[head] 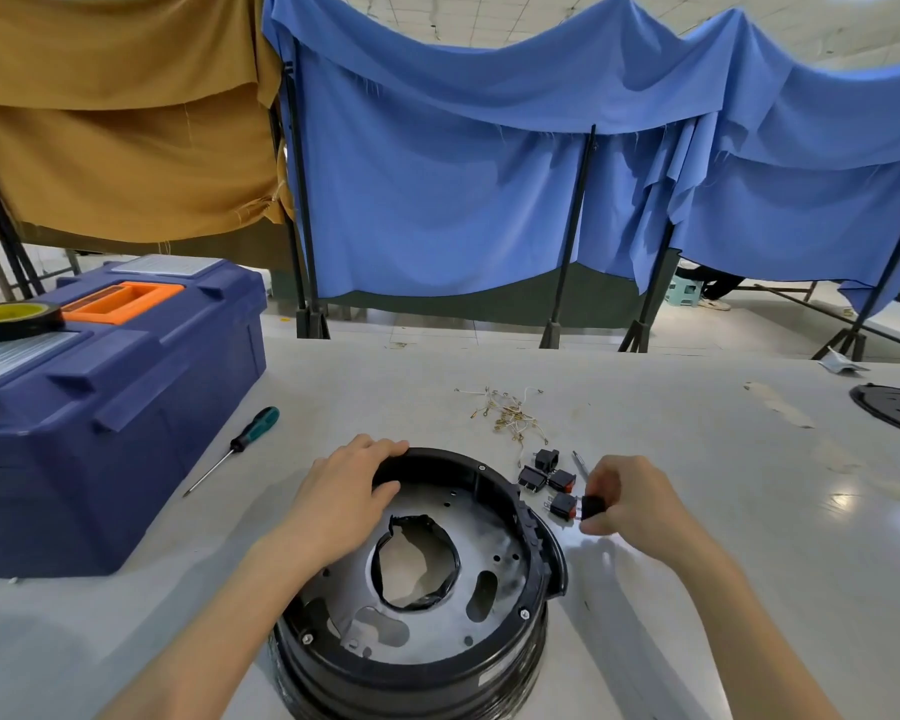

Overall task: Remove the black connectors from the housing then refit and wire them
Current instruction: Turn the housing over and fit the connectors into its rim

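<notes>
To steady the housing point(417, 672) near the worktop's point(759, 553) front edge, the left hand point(346, 493) grips its far rim while the right hand point(632, 504) pinches a connector point(592, 506) (other connectors point(533, 478) lie loose beside it), likely for refitting.

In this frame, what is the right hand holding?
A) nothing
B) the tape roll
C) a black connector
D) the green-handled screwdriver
C: the right hand pinches a black connector just right of the housing; the screwdriver lies apart on the table.
</notes>
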